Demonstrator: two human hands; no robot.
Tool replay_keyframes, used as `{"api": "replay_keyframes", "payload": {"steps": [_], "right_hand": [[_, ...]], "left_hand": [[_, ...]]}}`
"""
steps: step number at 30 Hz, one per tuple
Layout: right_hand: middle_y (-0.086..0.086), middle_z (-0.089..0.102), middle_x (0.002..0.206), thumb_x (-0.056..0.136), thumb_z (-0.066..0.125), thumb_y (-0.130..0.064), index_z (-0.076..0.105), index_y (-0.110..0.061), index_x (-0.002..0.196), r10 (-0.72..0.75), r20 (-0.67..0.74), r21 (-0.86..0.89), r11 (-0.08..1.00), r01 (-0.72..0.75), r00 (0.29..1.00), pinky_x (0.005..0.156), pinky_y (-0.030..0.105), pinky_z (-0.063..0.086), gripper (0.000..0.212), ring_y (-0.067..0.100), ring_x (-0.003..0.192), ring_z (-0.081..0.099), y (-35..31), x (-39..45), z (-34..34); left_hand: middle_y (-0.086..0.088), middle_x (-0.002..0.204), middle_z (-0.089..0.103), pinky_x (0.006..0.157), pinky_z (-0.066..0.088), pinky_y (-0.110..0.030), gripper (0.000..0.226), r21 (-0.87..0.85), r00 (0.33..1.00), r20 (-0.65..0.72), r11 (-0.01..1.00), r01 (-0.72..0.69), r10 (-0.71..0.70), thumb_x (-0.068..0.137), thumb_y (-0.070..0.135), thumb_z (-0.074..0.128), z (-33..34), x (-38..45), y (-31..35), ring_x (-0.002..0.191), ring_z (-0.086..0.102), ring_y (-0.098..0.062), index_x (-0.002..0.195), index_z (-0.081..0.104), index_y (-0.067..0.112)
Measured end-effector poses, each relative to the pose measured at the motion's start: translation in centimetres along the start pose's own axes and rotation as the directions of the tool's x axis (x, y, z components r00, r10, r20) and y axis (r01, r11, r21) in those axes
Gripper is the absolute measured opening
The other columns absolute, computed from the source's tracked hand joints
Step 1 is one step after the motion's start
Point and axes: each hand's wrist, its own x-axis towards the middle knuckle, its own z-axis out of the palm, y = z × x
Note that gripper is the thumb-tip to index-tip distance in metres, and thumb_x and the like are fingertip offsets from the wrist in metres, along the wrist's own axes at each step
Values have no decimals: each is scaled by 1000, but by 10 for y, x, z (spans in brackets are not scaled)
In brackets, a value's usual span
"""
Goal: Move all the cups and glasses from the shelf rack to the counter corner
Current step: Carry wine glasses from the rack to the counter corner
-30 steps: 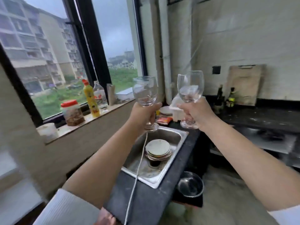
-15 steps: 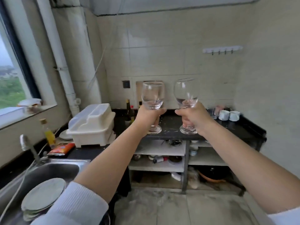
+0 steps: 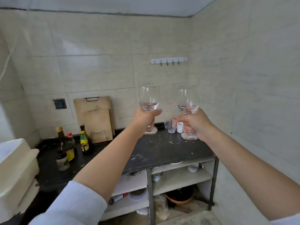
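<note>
At centre frame, above the black counter [image 3: 162, 151], we note two stemmed glasses held upright, long axes vertical, rims up. Our left hand [image 3: 146, 117] is closed around the left glass [image 3: 148, 98] stem; our right hand [image 3: 197, 124] is closed around the right glass [image 3: 187, 99] stem. Bottle [image 3: 84, 141] labels at lower left are unreadable.

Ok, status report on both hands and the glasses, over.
Left hand grips one wine glass, right hand another. Both upright above the counter. Small cups already crowd the corner.
</note>
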Motion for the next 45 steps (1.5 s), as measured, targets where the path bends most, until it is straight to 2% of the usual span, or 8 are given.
{"api": "replay_keyframes", "payload": {"steps": [8,15,25,29,33,36,40,45], "right_hand": [[-8,36,18,82,53,11,41,-19,64,-2,-134,15,1000,4,991,26,7,23,37,-2,17,37,11,122,-24],[-10,25,22,79,52,11,38,-15,59,58,-229,-19,998,-64,972,29,8,23,35,4,19,21,48,220,-59],[-7,28,19,80,53,9,42,-14,64,76,-201,-27,996,-83,977,29,7,25,31,4,19,22,93,368,-127],[-9,28,20,79,55,10,39,-13,61,100,-149,-24,994,-105,984,28,9,25,34,4,18,23,112,427,-157],[-9,35,23,79,61,3,45,-15,65,102,-60,21,995,-101,993,37,16,34,28,4,22,32,133,473,-176],[-11,45,29,80,63,-1,52,-18,74,66,-5,65,996,-65,998,45,20,37,21,1,29,39,153,508,-185],[-6,56,56,81,61,0,51,-21,80,43,-39,125,991,-37,998,41,16,39,23,0,33,45,183,544,-187],[1,56,79,82,64,-12,47,-28,84,156,-177,155,980,-129,972,50,22,37,23,7,46,48,225,585,-184]], "left_hand": [[7,21,36,29,26,-9,34,-22,990,137,1000,-22,25,83,8,62,35,140,-21,19,30,-4,58,41,15],[6,20,39,29,19,-7,37,-73,974,227,997,10,6,85,2,57,89,221,-57,17,33,-1,59,39,20],[-7,41,35,26,28,-6,34,-83,974,223,995,56,-36,85,1,58,170,358,-94,17,36,-2,61,41,17],[3,23,35,27,26,-7,34,-65,976,205,994,84,-69,85,2,59,203,415,-117,17,40,-3,60,41,17],[7,22,34,30,32,-7,35,-88,968,238,991,103,-79,85,0,59,226,459,-144,19,37,-1,59,41,15],[11,28,36,32,35,-8,30,-167,967,249,981,102,-58,85,-2,58,235,489,-168,23,39,0,65,43,14],[4,58,51,36,40,-9,29,-318,979,196,940,122,-61,84,-7,56,240,523,-199,28,52,-3,100,40,13],[4,59,60,39,44,-11,27,-423,978,182,890,170,-101,89,5,56,241,569,-245,34,55,-1,94,41,28]]}}
